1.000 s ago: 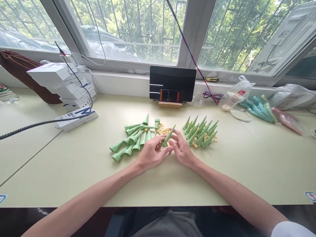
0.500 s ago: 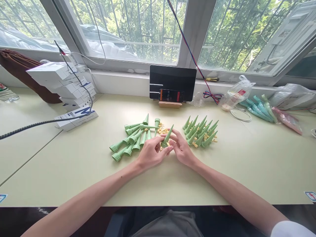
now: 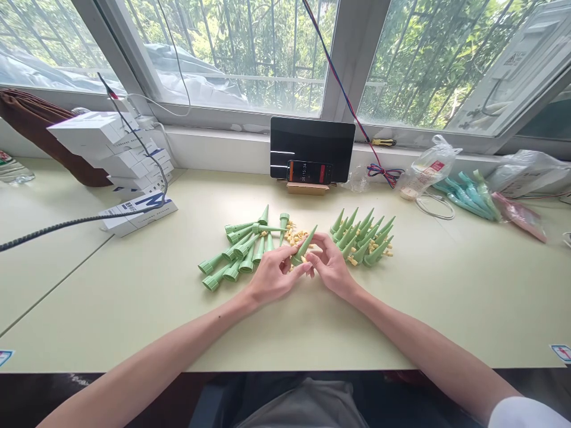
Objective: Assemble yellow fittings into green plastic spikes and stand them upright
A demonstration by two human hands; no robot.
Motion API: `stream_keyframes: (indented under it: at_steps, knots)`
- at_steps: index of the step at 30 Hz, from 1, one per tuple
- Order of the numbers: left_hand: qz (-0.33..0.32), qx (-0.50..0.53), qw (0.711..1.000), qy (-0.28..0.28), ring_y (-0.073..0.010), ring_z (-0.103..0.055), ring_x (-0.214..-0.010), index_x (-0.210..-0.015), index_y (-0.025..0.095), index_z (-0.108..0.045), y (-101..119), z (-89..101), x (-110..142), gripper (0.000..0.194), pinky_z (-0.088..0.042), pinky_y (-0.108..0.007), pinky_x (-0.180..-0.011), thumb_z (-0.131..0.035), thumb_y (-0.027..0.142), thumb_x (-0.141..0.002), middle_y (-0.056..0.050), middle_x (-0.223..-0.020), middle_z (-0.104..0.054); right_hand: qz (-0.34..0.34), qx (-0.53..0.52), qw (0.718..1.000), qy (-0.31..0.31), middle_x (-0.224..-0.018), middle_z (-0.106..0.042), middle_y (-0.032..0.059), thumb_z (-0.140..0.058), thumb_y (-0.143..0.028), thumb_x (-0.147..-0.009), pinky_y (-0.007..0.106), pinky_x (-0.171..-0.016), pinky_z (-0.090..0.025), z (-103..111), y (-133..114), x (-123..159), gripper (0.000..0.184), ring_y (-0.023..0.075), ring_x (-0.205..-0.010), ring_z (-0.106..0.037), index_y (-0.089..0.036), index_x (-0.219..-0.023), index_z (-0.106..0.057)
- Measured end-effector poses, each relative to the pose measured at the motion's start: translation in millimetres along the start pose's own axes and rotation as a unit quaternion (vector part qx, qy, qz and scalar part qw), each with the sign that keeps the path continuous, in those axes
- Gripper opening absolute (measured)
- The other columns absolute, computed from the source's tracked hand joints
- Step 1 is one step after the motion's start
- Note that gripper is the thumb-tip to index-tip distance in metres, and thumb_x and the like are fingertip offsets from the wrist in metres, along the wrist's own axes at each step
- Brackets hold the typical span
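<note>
My left hand [image 3: 277, 270] is closed round the base of a green plastic spike [image 3: 306, 245], whose point tilts up and to the right. My right hand [image 3: 331, 264] pinches a small yellow valve [image 3: 304, 259] against the side of that spike; the fingers partly hide it. Behind both hands lies a heap of small yellow valves [image 3: 295, 236]. Left of them, several green spikes [image 3: 243, 245] lie loosely piled. On the right, several green spikes with yellow valves fitted [image 3: 364, 238] stand close together, points up.
At the back, a phone [image 3: 309, 172] showing a timer leans on a black tablet [image 3: 312, 139]. White boxes [image 3: 129, 151] are stacked at left, with a black cable [image 3: 80, 223] across them. Plastic bags [image 3: 428, 169] and turquoise packets [image 3: 468, 195] lie back right.
The spike has tilted slightly more to the right in my left hand. My right fingers have shifted a little around the yellow valve.
</note>
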State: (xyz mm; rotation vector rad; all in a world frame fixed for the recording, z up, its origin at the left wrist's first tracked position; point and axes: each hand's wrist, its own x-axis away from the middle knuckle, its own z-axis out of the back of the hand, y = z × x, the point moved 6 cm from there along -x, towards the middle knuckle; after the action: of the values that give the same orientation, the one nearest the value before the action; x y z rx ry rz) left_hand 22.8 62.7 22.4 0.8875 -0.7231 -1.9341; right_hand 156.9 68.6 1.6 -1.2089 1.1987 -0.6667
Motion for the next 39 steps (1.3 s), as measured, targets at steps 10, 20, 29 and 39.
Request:
stream_keyframes:
  at_steps: [10,20,29,39]
  knots:
    - [0.036,0.055,0.998,-0.015,-0.0092,-0.037,-0.054,-0.103,0.014,-0.07,-4.0,-3.0,2.0,0.038,-0.033,-0.022,-0.049,-0.061,0.048,-0.088,0.002,-0.064,-0.046,-0.003,0.003,1.0,0.024,-0.117,-0.058,0.0055,-0.065,-0.043,-0.089,0.022,-0.045,-0.046,1.7,-0.5,-1.4,0.037,0.009,-0.063,-0.054,-0.027,-0.117,-0.047]
    - [0.047,0.078,0.995,-0.036,-0.0082,-0.037,-0.052,-0.1,0.014,-0.071,-1.9,-6.5,2.5,0.038,-0.032,-0.022,-0.046,-0.057,0.049,-0.09,-0.001,-0.071,-0.056,-0.02,0.007,0.999,0.028,-0.11,-0.06,0.0038,-0.067,-0.045,-0.087,0.022,-0.044,-0.05,2.2,0.4,-2.9,0.038,0.0093,-0.062,-0.059,-0.025,-0.11,-0.044]
    - [0.004,-0.005,1.0,0.011,-0.0084,-0.035,-0.05,-0.106,0.013,-0.069,-0.8,-1.8,1.8,0.036,-0.029,-0.022,-0.048,-0.061,0.043,-0.088,0.004,-0.06,-0.045,-0.028,0.05,0.998,0.003,-0.13,-0.055,0.0088,-0.057,-0.046,-0.094,0.025,-0.045,-0.058,-0.5,5.4,0.4,0.044,0.0087,-0.057,-0.062,-0.028,-0.129,-0.038]
    - [0.004,-0.025,0.999,0.033,-0.0084,-0.033,-0.049,-0.094,0.013,-0.068,-1.5,-0.8,3.2,0.033,-0.028,-0.023,-0.048,-0.062,0.045,-0.086,0.006,-0.057,-0.039,-0.022,0.088,0.996,-0.003,-0.134,-0.053,0.0091,-0.05,-0.044,-0.098,0.026,-0.048,-0.059,-2.6,3.1,0.4,0.048,0.0103,-0.062,-0.063,-0.03,-0.141,-0.036]
